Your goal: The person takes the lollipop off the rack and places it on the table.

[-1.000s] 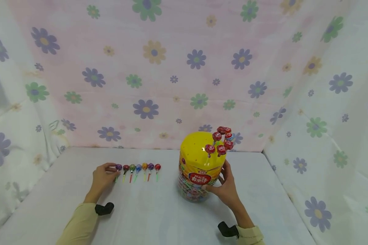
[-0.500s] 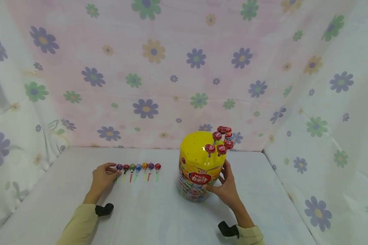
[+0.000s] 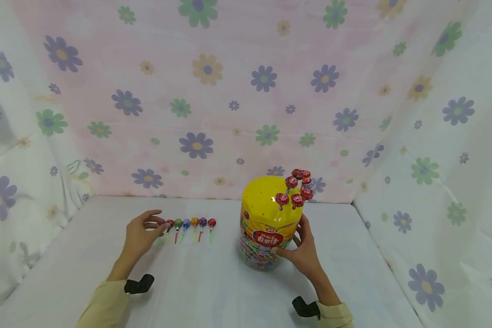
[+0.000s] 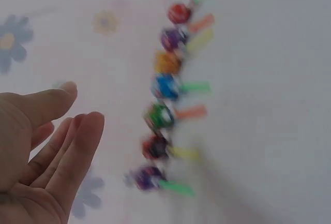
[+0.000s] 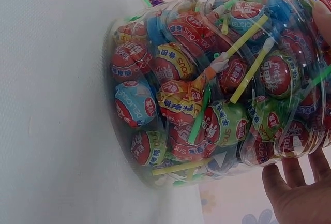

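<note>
My left hand (image 3: 140, 234) hovers over the left end of a row of lollipops, its fingers loosely bent with nothing between them. In the left wrist view the lollipops lie side by side, slightly blurred, from a red one (image 4: 179, 13) to a purple one (image 4: 148, 178), sticks pointing the same way. In the head view the hand partly covers the purple one. My right hand (image 3: 303, 255) grips the side of a big clear jar (image 3: 266, 218) with a yellow lid, thumb at the front. Wrapped lollipops (image 5: 181, 100) fill the jar. Several red lollipops (image 3: 297, 200) stand up from its lid.
The white table (image 3: 213, 291) carries the jar right of centre and the row to its left. Flower-patterned cloth (image 3: 229, 91) closes off the back and both sides. A black wrist mount (image 3: 139, 284) sits at the left sleeve, another mount (image 3: 305, 307) at the right.
My left hand has come away from the end purple lollipop, lifting and shifting slightly right. The right hand and the jar have stayed in place.
</note>
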A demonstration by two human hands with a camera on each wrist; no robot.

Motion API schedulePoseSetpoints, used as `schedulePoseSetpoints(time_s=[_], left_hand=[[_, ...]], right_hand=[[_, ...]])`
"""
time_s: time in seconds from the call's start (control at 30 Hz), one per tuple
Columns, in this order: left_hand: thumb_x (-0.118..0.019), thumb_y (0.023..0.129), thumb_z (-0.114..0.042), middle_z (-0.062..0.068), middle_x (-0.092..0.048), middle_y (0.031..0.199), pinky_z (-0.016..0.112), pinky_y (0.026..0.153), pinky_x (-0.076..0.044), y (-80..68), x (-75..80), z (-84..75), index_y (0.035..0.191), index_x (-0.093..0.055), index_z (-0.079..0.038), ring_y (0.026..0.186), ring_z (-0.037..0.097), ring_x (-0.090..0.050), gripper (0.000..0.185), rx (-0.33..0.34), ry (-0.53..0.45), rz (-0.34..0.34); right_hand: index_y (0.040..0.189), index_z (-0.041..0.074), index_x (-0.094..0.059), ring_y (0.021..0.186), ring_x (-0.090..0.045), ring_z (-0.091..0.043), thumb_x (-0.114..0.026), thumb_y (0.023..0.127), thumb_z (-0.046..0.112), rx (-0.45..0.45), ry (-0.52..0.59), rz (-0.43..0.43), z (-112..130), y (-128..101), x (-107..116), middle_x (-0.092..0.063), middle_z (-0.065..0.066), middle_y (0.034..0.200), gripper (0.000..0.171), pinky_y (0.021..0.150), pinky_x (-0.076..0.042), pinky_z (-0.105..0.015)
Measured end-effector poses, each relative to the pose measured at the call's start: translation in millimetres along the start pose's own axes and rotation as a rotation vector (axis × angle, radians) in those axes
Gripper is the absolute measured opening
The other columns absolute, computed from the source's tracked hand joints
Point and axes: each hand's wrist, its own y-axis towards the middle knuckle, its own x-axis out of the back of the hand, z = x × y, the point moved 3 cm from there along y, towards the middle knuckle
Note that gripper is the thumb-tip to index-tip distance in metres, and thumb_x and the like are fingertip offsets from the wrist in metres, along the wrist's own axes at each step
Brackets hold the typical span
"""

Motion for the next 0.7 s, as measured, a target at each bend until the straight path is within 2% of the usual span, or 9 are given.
schedulePoseSetpoints(time_s=[0.13, 0.33, 0.53, 0.7], left_hand=[[-0.072, 0.091, 0.003, 0.030, -0.068, 0.105, 0.029, 0.064, -0.063, -1.8, -17.4, -40.1, 0.128, -0.061, 0.008, 0.078, 0.002, -0.070, 0.040, -0.074, -0.174, 0.022], [-0.072, 0.091, 0.003, 0.027, -0.067, 0.104, 0.030, 0.066, -0.063, -5.0, -57.8, -114.0, 0.124, -0.065, 0.006, 0.083, 0.005, -0.072, 0.034, -0.191, -0.363, 0.109], [-0.075, 0.090, 0.000, 0.020, -0.069, 0.109, 0.030, 0.071, -0.063, -18.8, -83.5, -182.7, 0.125, -0.066, 0.000, 0.088, 0.014, -0.073, 0.036, -0.266, -0.389, 0.192], [-0.075, 0.090, -0.002, 0.019, -0.069, 0.117, 0.030, 0.076, -0.063, -26.7, -98.2, -223.0, 0.129, -0.063, 0.001, 0.099, 0.025, -0.073, 0.040, -0.319, -0.409, 0.254]], right_hand=[[0.158, 0.020, -0.023, 0.146, -0.037, -0.038, -0.089, 0.077, 0.006, -0.001, 0.002, -0.002, 0.8, 0.0, 1.4, -0.034, -0.009, 0.159, 0.106, 0.118, -0.032, -0.058], [0.158, 0.021, -0.024, 0.145, -0.038, -0.036, -0.088, 0.077, 0.006, -0.012, 0.018, -0.013, 1.2, 0.0, 0.8, -0.036, -0.007, 0.157, 0.105, 0.118, -0.033, -0.057], [0.158, 0.020, -0.024, 0.145, -0.038, -0.036, -0.089, 0.076, 0.006, -0.019, 0.026, -0.006, 0.8, -1.5, -2.1, -0.037, -0.008, 0.158, 0.105, 0.118, -0.033, -0.057], [0.158, 0.020, -0.025, 0.145, -0.039, -0.037, -0.089, 0.076, 0.005, -0.008, 0.023, -0.012, 0.4, -1.6, -1.6, -0.037, -0.008, 0.157, 0.105, 0.118, -0.033, -0.057]])
